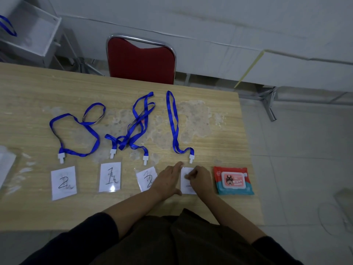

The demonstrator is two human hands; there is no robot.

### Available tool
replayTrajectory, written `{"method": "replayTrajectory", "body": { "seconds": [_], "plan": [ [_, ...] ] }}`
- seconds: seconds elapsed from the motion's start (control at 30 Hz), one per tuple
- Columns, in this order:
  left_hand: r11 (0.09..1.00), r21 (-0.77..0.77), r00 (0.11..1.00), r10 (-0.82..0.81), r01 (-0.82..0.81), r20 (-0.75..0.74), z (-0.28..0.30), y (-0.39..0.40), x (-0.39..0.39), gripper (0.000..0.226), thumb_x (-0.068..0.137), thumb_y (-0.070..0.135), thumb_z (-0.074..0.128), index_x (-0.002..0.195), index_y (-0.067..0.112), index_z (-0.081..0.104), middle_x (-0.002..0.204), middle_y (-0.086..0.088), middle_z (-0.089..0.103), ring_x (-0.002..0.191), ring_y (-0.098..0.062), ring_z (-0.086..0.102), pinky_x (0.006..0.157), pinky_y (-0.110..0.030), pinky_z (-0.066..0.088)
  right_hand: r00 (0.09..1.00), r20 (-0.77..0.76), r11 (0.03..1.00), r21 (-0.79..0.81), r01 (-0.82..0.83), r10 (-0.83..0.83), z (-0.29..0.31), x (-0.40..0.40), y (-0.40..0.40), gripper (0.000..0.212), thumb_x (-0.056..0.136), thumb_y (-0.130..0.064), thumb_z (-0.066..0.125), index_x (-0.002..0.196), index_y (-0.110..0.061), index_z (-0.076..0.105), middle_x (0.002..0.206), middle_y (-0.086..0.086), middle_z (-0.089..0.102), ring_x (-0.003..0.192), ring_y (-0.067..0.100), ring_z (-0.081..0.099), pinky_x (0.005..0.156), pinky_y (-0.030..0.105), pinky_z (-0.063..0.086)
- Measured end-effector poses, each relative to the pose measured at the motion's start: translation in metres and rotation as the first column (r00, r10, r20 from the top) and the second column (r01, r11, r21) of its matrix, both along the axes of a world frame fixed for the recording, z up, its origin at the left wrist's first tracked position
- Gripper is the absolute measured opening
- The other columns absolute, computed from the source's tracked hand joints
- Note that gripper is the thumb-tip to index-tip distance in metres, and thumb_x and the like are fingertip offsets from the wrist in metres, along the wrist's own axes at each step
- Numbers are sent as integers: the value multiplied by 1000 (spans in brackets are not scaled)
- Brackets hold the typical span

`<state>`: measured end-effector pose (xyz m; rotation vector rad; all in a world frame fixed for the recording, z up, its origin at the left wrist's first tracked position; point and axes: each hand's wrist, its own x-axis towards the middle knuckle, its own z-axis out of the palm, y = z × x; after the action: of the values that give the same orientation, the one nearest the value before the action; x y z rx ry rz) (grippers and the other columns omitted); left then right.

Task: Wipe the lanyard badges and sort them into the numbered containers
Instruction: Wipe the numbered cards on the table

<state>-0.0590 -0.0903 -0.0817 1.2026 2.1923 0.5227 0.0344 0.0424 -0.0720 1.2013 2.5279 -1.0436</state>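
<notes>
head view: four badges lie in a row on the wooden table (28, 88), handwritten "2" (64, 182), "1" (110, 177), "2" (146, 178). the fourth badge (186, 185) is mostly covered, its writing unreadable: left hand (168, 179) presses it flat-fingered, right hand (199, 177) pinches something small against it. beside it, a wipes pack (234, 181) printed "wipes".

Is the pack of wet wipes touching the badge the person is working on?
Apart. The head view shows a strip of bare table between the wipes pack and the rightmost badge, which both hands are on.
</notes>
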Motion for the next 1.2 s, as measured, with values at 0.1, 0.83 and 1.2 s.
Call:
{"method": "replayTrajectory", "body": {
  "seconds": [0.1, 0.83, 1.2],
  "plan": [
    [1000, 4, 999, -16, 16, -29, -1, -1, 0, 114, 71, 39, 81, 153, 11, 8, 154, -8, 27, 131, -22, 36, 105, -31, 34, 999, -1, 999, -14, -38, 38, -4, -1, -7, 2, 88, -14, 68, 90, -13, 69, 99, 2, 69, 95, 9, 61, 93, 25, 47],
    [1000, 11, 1000, 15, -15, 18, -3, -1, 1, 117, 68, 36, 84, 153, 9, 8, 157, -7, 20, 136, -22, 32, 108, -29, 30, 999, -15, 997, -64, -43, 42, -6, -18, 0, 8, 90, -23, 68, 88, -16, 72, 86, -3, 70, 76, -2, 56, 75, 15, 45],
    [999, 16, 996, 42, -44, 75, 0, -3, 0, 116, 65, 35, 85, 153, 13, 11, 150, -7, 31, 132, -21, 36, 104, -29, 34, 999, 12, 998, -53, -44, 45, 1, 20, 10, 13, 85, -13, 72, 77, -22, 68, 76, -11, 68, 76, -6, 63, 77, 18, 52]
  ]
}}
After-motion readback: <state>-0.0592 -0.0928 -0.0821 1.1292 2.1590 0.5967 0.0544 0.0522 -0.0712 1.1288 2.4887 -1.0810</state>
